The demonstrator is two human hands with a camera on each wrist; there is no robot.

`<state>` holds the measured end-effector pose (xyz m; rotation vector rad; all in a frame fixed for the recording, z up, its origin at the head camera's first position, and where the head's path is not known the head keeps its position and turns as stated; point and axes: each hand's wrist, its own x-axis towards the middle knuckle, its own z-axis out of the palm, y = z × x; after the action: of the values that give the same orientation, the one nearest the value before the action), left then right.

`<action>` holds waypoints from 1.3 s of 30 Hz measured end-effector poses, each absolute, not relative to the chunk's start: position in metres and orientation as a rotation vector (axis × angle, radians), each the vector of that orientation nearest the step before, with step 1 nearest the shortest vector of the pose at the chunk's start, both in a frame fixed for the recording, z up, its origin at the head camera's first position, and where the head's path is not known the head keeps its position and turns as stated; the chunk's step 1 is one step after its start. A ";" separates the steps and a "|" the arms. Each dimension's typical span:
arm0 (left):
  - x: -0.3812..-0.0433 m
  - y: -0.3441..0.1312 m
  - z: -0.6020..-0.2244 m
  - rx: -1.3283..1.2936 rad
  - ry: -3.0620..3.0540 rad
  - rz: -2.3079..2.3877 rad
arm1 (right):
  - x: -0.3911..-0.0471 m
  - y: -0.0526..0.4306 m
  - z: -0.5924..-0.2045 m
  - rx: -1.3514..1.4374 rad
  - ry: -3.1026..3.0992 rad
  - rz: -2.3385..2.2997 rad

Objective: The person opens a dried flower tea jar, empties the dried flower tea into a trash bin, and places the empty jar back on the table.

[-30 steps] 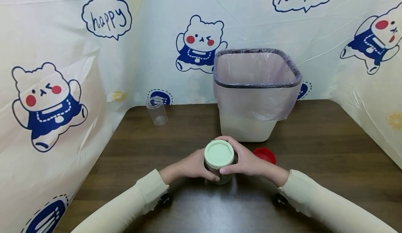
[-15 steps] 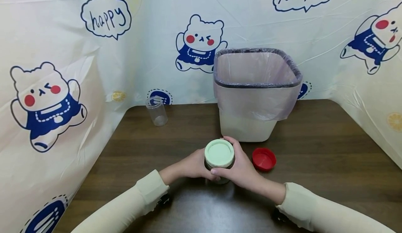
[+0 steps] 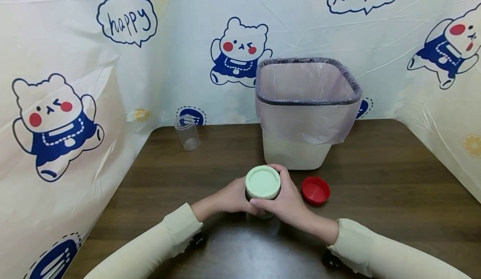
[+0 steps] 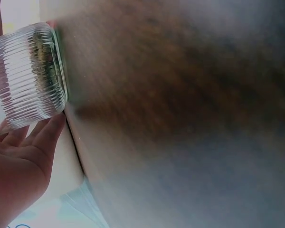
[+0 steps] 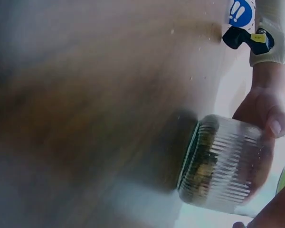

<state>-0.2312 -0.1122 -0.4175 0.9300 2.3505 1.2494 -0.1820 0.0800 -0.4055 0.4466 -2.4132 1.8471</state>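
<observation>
A ribbed clear glass jar (image 5: 223, 164) with a pale green lid (image 3: 262, 182) stands upright on the table between both hands. Dark, mixed bits lie in the bottom of the jar. My left hand (image 3: 236, 197) grips the jar's side from the left, below the lid. From the right, my right hand (image 3: 287, 201) curls round the upper part, its thumb across the front just under the lid's edge. The head view does not show most of the glass, as the hands and lid cover it. A red lid (image 3: 316, 191) lies right of my right hand.
Behind the hands stands a white waste bin (image 3: 297, 149) lined with a translucent bag. A clear, lidless plastic jar (image 3: 189, 135) is at the back left of the brown wooden table (image 3: 169, 178). A printed cloth (image 3: 188, 41) hangs round the back and sides.
My right hand has turned and its thumb has slid left across the jar's front; the right forearm has dropped, uncovering the red lid. My left hand and the jar have hardly moved.
</observation>
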 end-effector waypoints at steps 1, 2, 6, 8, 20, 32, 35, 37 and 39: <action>-0.231 -0.112 -0.417 0.934 2.349 1.248 | -0.183 0.081 -0.406 0.471 -2.408 1.856; -0.232 -0.112 -0.417 0.940 2.349 1.246 | -0.184 0.082 -0.406 0.499 -2.402 1.867; -0.233 -0.112 -0.417 0.948 2.343 1.244 | -0.191 0.087 -0.406 0.631 -2.386 1.904; -0.233 -0.112 -0.416 0.947 2.345 1.242 | -0.194 0.090 -0.406 0.700 -2.385 1.920; -0.234 -0.112 -0.416 0.955 2.357 1.229 | -0.220 0.106 -0.403 1.134 -2.369 2.036; -0.233 -0.113 -0.416 0.963 2.342 1.219 | -0.232 0.114 -0.400 1.310 -2.385 2.191; -0.233 -0.113 -0.416 0.963 2.342 1.221 | -0.227 0.114 -0.400 1.276 -2.386 2.139; -0.233 -0.112 -0.416 0.968 2.342 1.226 | -0.222 0.114 -0.401 1.228 -2.395 2.076; -0.233 -0.112 -0.416 0.974 2.344 1.233 | -0.217 0.114 -0.401 1.160 -2.417 1.994</action>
<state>-0.2330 -0.1123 -0.4164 0.9738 2.3444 1.2327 -0.2171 0.1135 -0.4013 1.1596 -2.4171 1.9939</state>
